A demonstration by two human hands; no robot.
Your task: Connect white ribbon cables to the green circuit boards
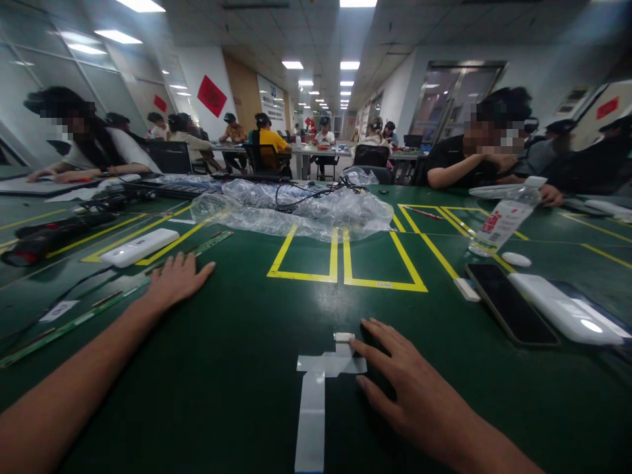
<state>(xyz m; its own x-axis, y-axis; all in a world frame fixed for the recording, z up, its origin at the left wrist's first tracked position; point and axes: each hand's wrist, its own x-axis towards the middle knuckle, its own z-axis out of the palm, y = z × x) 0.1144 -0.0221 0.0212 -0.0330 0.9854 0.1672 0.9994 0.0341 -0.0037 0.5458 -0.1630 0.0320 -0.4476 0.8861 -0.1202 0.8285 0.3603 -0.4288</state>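
Note:
My left hand lies open over a long, thin green circuit board strip, its fingers spread and hiding part of it. On the table before me is a white flat ribbon-like cable, with a sideways band across it and a small shiny end piece. Beside that end piece is my right hand, fingers apart; one fingertip is at its right edge, apparently touching it. Nothing is gripped in either hand.
Clear plastic wrap and black wires lie ahead. A white power bank and a black flashlight are at left. A bottle, phone and white device stand right. Yellow tape marks the green table. Co-workers sit around.

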